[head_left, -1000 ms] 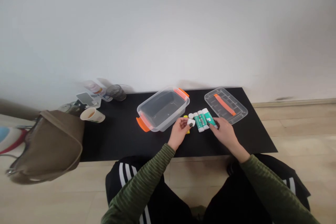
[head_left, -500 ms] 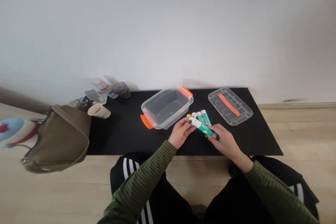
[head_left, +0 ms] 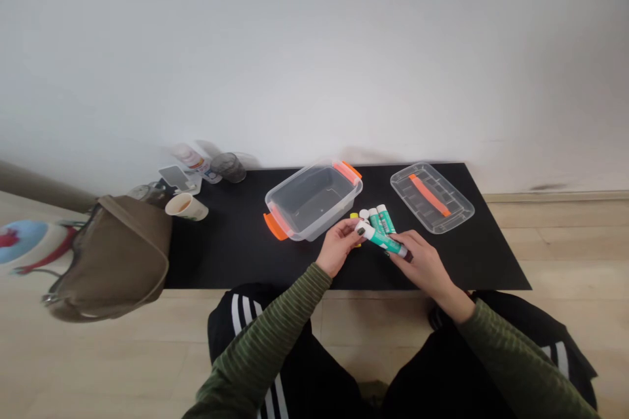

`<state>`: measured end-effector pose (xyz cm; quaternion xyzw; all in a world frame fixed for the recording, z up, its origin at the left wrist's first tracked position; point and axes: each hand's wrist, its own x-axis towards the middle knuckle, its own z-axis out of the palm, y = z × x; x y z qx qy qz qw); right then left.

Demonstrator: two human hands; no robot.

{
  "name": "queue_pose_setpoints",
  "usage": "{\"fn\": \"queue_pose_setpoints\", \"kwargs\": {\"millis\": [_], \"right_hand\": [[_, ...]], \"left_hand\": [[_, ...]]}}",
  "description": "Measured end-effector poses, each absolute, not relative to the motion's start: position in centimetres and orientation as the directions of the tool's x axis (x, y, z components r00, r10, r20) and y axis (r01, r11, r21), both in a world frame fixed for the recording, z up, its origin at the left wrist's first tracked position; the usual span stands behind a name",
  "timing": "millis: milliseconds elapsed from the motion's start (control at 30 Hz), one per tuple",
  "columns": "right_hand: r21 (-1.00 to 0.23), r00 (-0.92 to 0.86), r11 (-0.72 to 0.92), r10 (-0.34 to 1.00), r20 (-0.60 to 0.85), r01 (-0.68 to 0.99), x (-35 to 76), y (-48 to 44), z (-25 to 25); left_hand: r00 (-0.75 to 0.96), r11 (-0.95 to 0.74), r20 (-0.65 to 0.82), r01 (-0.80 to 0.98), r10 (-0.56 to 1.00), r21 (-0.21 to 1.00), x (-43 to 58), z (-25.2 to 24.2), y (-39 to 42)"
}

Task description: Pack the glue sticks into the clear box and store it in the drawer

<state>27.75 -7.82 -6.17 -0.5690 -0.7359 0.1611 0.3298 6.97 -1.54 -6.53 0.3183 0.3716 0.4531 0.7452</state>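
Item 1. Green-and-white glue stick: held clear of the mat, lying roughly level, between both hands, just in front of the clear bin.

Item 2. Left hand: fingers curled, fingertips pinched on the white cap end of the glue stick; the grip there is small in view and may be only a touch.

Item 3. Right hand: partly closed, thumb and fingers gripping the other end of the same glue stick.

Item 4. Two more glue sticks: lying side by side on the black mat, just behind the held one, with a small yellow object beside them.

Item 5. Clear bin with orange latches: open, on the mat, to the left of the sticks.

Item 6. Clear lid with an orange handle strip: flat on the mat, well to the right of the bin.

Item 7. Paper cup, dark tumbler and small bottle: at the mat's far left corner.

Item 8. Brown bag: on the floor, left of the mat.
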Motion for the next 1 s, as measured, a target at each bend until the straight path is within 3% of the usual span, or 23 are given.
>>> {"fn": "queue_pose_setpoints", "kwargs": {"millis": [333,633,833,1000], "right_hand": [[-0.651,-0.129,0.31,0.941,0.311,0.693,27.66,-8.09,-6.07],[-0.756,-0.09,0.269,0.959,0.27,0.597,27.33,-8.22,-6.24],[-0.845,-0.052,0.14,0.99,0.132,0.515,27.13,-8.28,-6.0],[-0.934,-0.048,0.005,0.999,-0.013,0.356,27.17,-8.16,-6.43]], "left_hand": [[0.321,0.397,-0.278,-0.406,0.905,0.823,6.9,-6.59,-1.64],[0.324,0.368,-0.254,-0.362,0.911,0.857,6.59,-6.69,-1.6],[0.341,0.355,-0.235,-0.347,0.91,0.868,6.57,-6.48,-1.7],[0.358,0.364,-0.233,-0.359,0.904,0.859,6.55,-6.46,-1.71]]}}
